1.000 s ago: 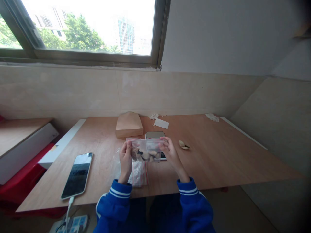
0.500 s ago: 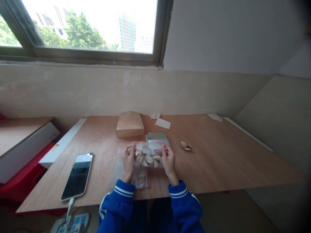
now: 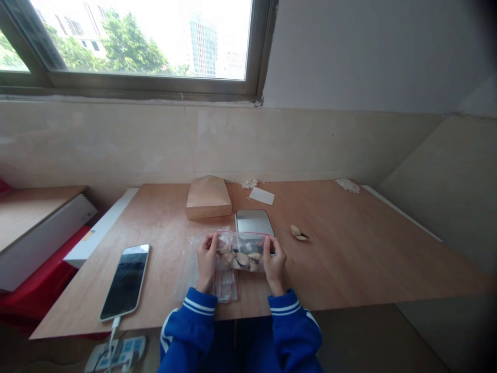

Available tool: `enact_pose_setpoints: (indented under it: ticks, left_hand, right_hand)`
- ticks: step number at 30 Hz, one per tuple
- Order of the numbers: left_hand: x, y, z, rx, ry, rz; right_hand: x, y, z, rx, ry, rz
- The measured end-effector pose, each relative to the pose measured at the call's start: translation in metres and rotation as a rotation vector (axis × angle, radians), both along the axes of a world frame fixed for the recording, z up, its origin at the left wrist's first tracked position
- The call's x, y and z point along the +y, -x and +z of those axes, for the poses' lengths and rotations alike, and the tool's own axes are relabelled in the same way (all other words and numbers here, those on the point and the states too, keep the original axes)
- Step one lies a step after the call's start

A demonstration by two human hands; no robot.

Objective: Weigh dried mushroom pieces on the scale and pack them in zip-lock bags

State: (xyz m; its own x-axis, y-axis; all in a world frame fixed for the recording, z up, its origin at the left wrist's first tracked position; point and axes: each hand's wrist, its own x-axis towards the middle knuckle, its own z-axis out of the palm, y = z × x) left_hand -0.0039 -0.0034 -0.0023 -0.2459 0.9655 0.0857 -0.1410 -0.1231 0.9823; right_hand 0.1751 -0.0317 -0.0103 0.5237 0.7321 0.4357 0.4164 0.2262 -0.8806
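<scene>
Pinch the clear zip bag (image 3: 243, 257) of pale and dark bits (image 3: 243, 259) at both ends, with the fingers (image 3: 213, 242) of the left hand (image 3: 207, 261) and right hand (image 3: 274, 267) shut firmly on it, low over the wooden worktop (image 3: 349, 248).

Royal blue and kraft tan on orange-toned wood, red at far left.
Sleeves (image 3: 188, 324): royal blue, two white stripes at each cuff. Zip bag (image 3: 244, 252): clear, thin red lines along the seal. Shell pieces (image 3: 243, 259) inside: cream, blotched dark. Kraft envelope (image 3: 208, 198): plain tan. Plywood table (image 3: 349, 259): orange-tan, faint grain. Phone (image 3: 125, 282): black glass, pale rim. Fabric (image 3: 34, 280): solid red. Power strip (image 3: 116, 348): white, blue panels.
</scene>
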Motion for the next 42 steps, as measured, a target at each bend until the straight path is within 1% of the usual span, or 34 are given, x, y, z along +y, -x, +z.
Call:
enact_pose_setpoints:
  ticks: [9, 12, 17, 22, 29, 34, 39, 42]
  left_hand:
    - [0.0001, -0.0023, 0.0011, 0.049, -0.05, 0.021]
    - [-0.0004, -0.0019, 0.0017, 0.032, -0.065, 0.014]
    - [-0.001, -0.0001, 0.0017, -0.045, -0.044, 0.018]
    - [-0.0002, -0.0002, 0.0021, -0.044, -0.039, -0.021]
    - [-0.0022, -0.001, 0.0069, -0.045, -0.027, -0.006]
    - [-0.0032, -0.0016, 0.0085, -0.055, -0.027, -0.023]
    - [-0.0017, -0.0007, 0.0056, -0.022, -0.052, 0.015]
    - [-0.0021, 0.0, 0.0057, -0.022, -0.053, 0.016]
  right_hand:
    - [0.0, -0.0004, -0.0015, -0.024, -0.037, -0.037]
    - [0.001, -0.0011, -0.0021, -0.032, -0.043, -0.042]
    - [0.0012, -0.0015, -0.0007, -0.034, -0.041, -0.003]
    - [-0.0014, -0.0029, 0.0029, -0.022, -0.022, -0.014]
    - [-0.0016, -0.0094, -0.0037, 0.022, -0.013, -0.03]
    - [-0.0048, -0.0085, -0.002, 0.019, -0.014, 0.02]
    - [-0.0074, -0.007, -0.0014, -0.006, -0.006, 0.051]
    - [-0.0074, -0.007, -0.0022, -0.003, -0.006, 0.062]
